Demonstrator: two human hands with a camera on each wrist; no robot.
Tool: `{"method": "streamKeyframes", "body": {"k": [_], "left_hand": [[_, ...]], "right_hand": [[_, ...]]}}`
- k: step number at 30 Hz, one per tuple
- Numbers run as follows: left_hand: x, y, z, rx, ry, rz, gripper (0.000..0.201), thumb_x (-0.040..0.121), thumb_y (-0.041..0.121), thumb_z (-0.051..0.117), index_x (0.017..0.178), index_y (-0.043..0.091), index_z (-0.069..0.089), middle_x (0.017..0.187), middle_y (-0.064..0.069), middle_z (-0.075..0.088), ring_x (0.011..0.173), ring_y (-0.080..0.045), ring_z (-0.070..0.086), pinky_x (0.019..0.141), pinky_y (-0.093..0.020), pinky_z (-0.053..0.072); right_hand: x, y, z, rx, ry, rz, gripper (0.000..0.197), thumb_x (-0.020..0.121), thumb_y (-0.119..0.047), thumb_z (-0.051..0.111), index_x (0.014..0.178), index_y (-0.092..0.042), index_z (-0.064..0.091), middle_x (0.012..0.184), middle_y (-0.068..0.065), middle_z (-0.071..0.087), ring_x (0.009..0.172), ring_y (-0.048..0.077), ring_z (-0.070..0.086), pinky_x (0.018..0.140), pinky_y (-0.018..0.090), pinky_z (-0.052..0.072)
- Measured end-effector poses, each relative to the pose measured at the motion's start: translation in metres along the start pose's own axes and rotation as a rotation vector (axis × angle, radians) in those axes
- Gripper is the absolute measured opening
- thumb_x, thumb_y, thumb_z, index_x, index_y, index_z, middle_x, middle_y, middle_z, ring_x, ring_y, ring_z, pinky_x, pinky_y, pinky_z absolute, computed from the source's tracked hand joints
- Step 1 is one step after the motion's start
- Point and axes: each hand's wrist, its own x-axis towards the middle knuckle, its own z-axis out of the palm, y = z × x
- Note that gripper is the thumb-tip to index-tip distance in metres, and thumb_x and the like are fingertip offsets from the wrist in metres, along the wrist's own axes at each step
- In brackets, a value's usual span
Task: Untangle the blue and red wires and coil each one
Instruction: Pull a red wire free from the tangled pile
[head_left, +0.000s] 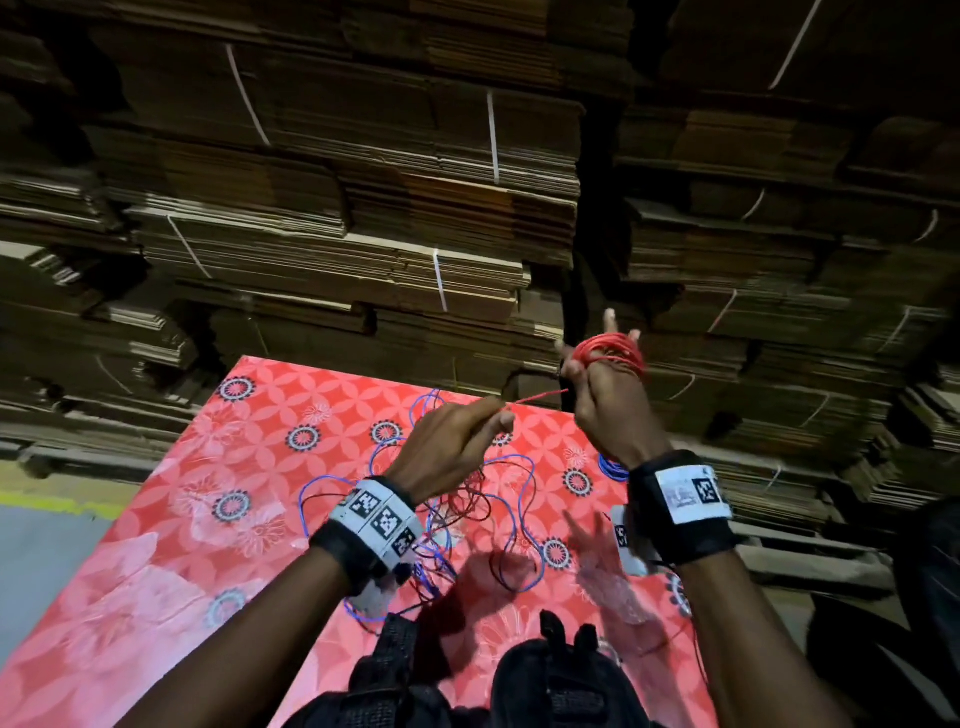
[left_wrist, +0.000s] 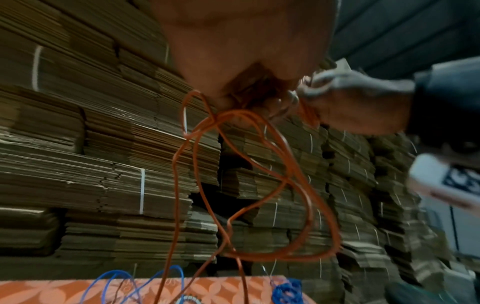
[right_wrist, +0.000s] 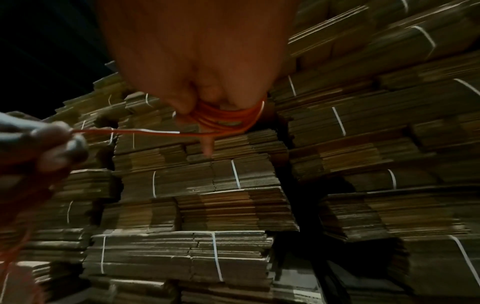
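My right hand (head_left: 605, 382) is raised above the far edge of the table, and a red wire coil (head_left: 610, 351) is wound round its fingers; the same coil (right_wrist: 226, 119) shows in the right wrist view. A taut red strand (head_left: 537, 397) runs from the coil to my left hand (head_left: 488, 418), which pinches it. More red wire (left_wrist: 259, 185) hangs in loose loops below my left hand down to the table. Blue wire (head_left: 519, 499) lies in loose loops on the cloth, mixed with red strands. A small blue coil (head_left: 610, 467) lies beside my right wrist.
The table wears a red flower-patterned cloth (head_left: 171, 545). Tall stacks of strapped flat cardboard (head_left: 363, 208) rise right behind the table. A black bag (head_left: 519, 686) sits at the table's near edge.
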Motion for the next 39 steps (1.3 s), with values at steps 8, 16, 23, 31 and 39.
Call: {"method": "streamKeyframes", "body": {"k": [8, 16, 23, 31, 39], "left_hand": [[0.044, 0.008, -0.028, -0.172, 0.029, -0.043, 0.023, 0.101, 0.024, 0.051, 0.083, 0.033, 0.061, 0.064, 0.025, 0.056, 0.057, 0.006, 0.047, 0.056, -0.019, 0.034], [0.032, -0.038, -0.011, -0.248, -0.074, -0.198, 0.034, 0.081, 0.048, 0.065, 0.077, 0.016, 0.075, 0.065, -0.003, 0.063, 0.061, -0.010, 0.052, 0.057, -0.037, 0.042], [0.014, -0.057, -0.009, -0.299, -0.135, -0.273, 0.011, 0.080, 0.024, 0.079, 0.081, 0.014, 0.077, 0.079, 0.002, 0.070, 0.079, -0.016, 0.065, 0.074, -0.033, 0.049], [0.015, -0.062, -0.022, -0.433, -0.101, -0.279, 0.019, 0.078, 0.010, 0.079, 0.097, 0.010, 0.075, 0.098, -0.003, 0.071, 0.089, -0.006, 0.065, 0.080, -0.019, 0.049], [0.020, -0.058, -0.035, -0.582, -0.030, -0.430, 0.011, 0.093, 0.013, 0.063, 0.095, 0.012, 0.074, 0.078, 0.003, 0.075, 0.074, -0.010, 0.070, 0.059, -0.023, 0.050]], "right_hand": [[-0.006, -0.003, 0.003, -0.145, -0.142, -0.001, 0.038, 0.096, -0.028, 0.034, 0.072, -0.014, 0.061, 0.088, 0.013, 0.065, 0.127, 0.032, 0.045, 0.119, 0.029, -0.016], [0.006, -0.008, -0.008, 0.257, 0.041, 0.128, 0.039, 0.095, -0.039, 0.036, 0.078, -0.012, 0.058, 0.065, 0.001, 0.062, 0.067, 0.026, 0.063, 0.093, 0.056, 0.045], [0.020, -0.037, -0.022, 0.479, 0.087, 0.098, 0.027, 0.101, -0.021, 0.041, 0.078, -0.021, 0.055, 0.058, -0.010, 0.055, 0.062, 0.025, 0.061, 0.088, 0.031, 0.045], [0.033, -0.044, -0.042, 0.598, 0.194, 0.115, 0.026, 0.104, -0.013, 0.039, 0.085, -0.024, 0.052, 0.065, -0.009, 0.059, 0.059, -0.003, 0.056, 0.083, 0.017, 0.049], [0.038, -0.023, -0.056, 0.519, 0.232, 0.174, 0.023, 0.105, -0.008, 0.037, 0.089, -0.008, 0.053, 0.056, -0.009, 0.056, 0.064, 0.013, 0.064, 0.068, 0.001, 0.041]]}}
